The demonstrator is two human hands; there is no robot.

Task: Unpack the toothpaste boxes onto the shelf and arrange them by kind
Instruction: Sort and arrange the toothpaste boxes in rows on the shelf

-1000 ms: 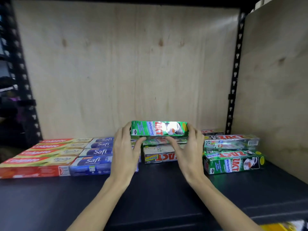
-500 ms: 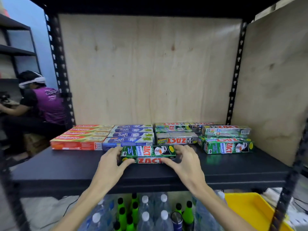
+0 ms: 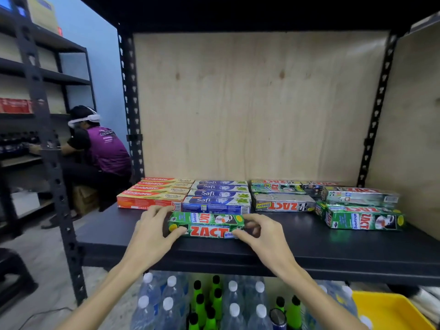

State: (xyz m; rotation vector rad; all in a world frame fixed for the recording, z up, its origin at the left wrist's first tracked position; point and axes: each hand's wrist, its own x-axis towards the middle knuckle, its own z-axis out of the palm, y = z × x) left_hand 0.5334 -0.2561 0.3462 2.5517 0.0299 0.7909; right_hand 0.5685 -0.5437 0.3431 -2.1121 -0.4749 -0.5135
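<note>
A black metal shelf [image 3: 333,248] backed by plywood carries the toothpaste boxes in rows by kind. Toward the back left corner four red Colgate boxes [image 3: 152,198] are laid side by side; just beside them four blue Safi boxes [image 3: 217,200] are lined up. Further right, Zact boxes [image 3: 284,203] are stacked toward the back right corner; their exact count cannot be told. Near the front edge, a green Zact box [image 3: 206,225] is seen lying lengthwise, red lettering facing forward and a cup printed on top. It is gripped at its left end by the left hand [image 3: 152,234] and at its right end by the right hand [image 3: 264,234], fingers curled over, thumbs pressed on the front.
</note>
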